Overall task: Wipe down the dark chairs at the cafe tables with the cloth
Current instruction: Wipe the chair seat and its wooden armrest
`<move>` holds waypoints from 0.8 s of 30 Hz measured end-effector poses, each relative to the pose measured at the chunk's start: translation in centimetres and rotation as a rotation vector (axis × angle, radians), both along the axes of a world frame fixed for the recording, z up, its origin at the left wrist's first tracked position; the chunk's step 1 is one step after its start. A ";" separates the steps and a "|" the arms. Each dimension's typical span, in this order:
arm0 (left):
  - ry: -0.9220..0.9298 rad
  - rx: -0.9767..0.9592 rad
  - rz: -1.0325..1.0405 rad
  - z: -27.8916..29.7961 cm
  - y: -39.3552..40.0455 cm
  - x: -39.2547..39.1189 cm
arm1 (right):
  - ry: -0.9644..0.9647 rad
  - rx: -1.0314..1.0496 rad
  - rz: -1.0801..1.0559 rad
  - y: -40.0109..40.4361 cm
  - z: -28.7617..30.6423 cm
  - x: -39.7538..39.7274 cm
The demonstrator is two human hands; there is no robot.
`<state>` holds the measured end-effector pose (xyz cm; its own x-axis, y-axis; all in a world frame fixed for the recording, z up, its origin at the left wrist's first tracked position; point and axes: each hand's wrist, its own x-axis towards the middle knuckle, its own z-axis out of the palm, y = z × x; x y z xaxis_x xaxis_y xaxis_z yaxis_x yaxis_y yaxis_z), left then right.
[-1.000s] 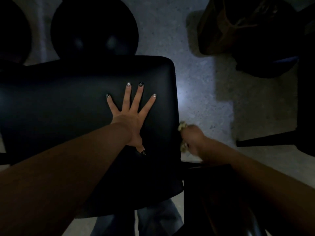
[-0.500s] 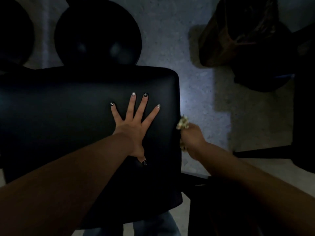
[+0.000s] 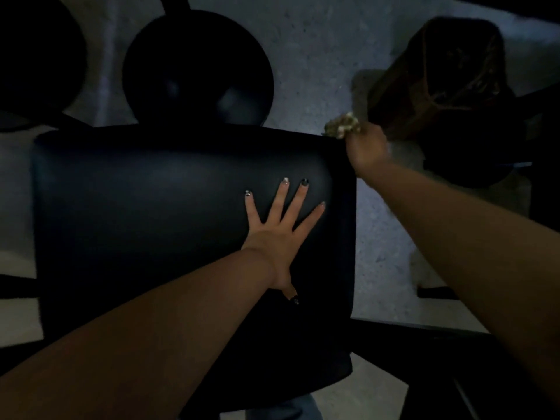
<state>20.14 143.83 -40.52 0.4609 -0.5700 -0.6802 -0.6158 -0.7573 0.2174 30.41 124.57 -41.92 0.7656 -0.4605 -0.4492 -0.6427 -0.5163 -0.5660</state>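
Note:
A dark padded chair seat point(image 3: 145, 225) fills the middle of the view. My left hand point(image 3: 280, 228) lies flat on its right half with the fingers spread. My right hand point(image 3: 365, 148) is at the seat's far right corner and grips a pale, crumpled cloth point(image 3: 342, 126), which touches that corner's edge. The scene is dim.
A round black table base point(image 3: 197, 71) stands beyond the seat, with another dark round shape point(image 3: 36, 62) at the far left. A brown bag point(image 3: 439, 74) sits on the grey floor point(image 3: 318, 50) at the right. Dark furniture legs point(image 3: 436, 292) cross the lower right.
My right hand has slid the cloth along the seat's right edge, from its middle up to the far corner. My left hand has stayed flat on the seat.

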 end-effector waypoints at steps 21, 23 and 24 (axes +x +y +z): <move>-0.135 0.085 0.032 0.6 19.8 6.4 | 0.164 -0.209 0.774 19.2 -0.6 7.6; -0.097 0.157 0.177 1.2 20.3 6.8 | 0.207 -0.273 0.817 18.1 -0.7 7.4; -0.070 0.189 0.230 1.5 20.6 7.1 | 0.253 -0.296 0.814 16.8 -0.9 7.3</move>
